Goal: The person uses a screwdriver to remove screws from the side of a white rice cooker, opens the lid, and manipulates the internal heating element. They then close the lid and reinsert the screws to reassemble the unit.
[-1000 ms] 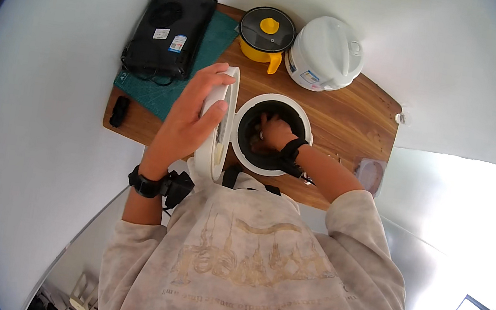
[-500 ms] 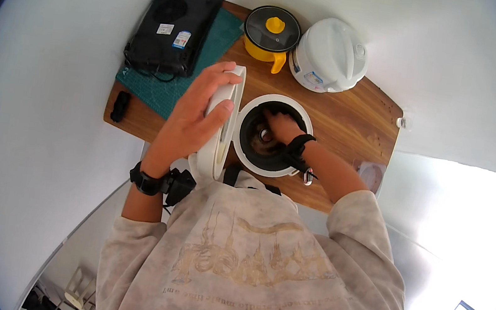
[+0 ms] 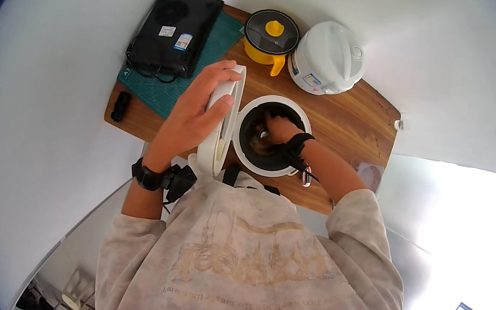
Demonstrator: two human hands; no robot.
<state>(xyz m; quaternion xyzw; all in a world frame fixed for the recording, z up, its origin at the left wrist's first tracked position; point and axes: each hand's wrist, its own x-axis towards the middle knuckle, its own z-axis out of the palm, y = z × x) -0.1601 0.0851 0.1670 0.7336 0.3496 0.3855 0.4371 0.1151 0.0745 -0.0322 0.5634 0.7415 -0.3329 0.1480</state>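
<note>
A white rice cooker (image 3: 268, 172) stands at the table's near edge, its lid (image 3: 220, 145) raised upright on the left side. My left hand (image 3: 198, 110) grips that lid, thumb toward the inner side and fingers over the far edge. Inside the dark cooker cavity is my right hand (image 3: 284, 131), its bent fingers near the far left wall. Whatever those fingers may hold is hidden. A round metal piece (image 3: 264, 135) shows at the middle of the cavity floor, close to the right hand. Black straps circle both wrists.
Behind the cooker stand a yellow pot (image 3: 271, 38) with a dark lid and a closed white rice cooker (image 3: 330, 55). At the far left, a black flat appliance (image 3: 174, 33) lies on a green cutting mat (image 3: 222, 37). A small black object (image 3: 120, 106) sits at the table's left edge.
My right hand has shifted very slightly within the cavity. My left hand stays on the lid, and the whole view has tilted a little.
</note>
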